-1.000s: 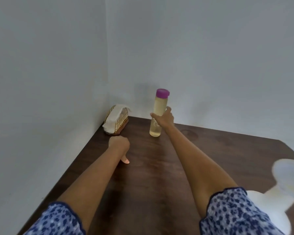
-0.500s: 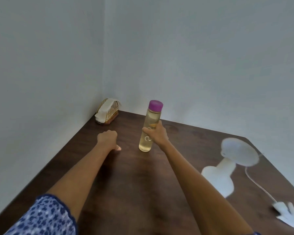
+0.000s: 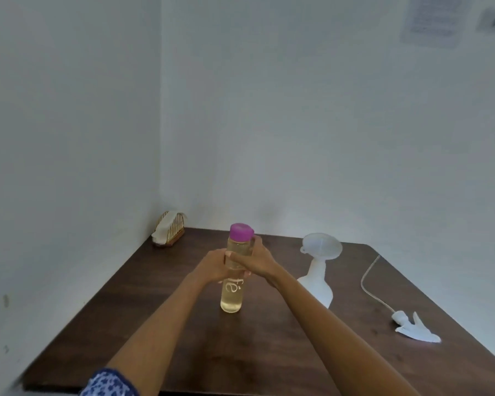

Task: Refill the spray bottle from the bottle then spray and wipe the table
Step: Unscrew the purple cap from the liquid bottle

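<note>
I see both hands wrapped around the bottle [image 3: 231, 281], which stands upright on the dark wooden table [image 3: 257, 352], about midway between its left and right edges. My left hand [image 3: 212, 265] is closed on the bottle's middle from the left, and my right hand [image 3: 255, 261] is closed on it from the right, its fingers reaching up just under the purple cap [image 3: 241, 231]. The bottle holds pale yellow liquid. To its right stands the white spray bottle [image 3: 317, 278] with a funnel [image 3: 322, 247] set in its neck. Its spray head [image 3: 415, 328] lies near the right edge, its tube [image 3: 367, 277] trailing toward the far edge. A napkin holder [image 3: 169, 232] sits in the far left corner.
</note>
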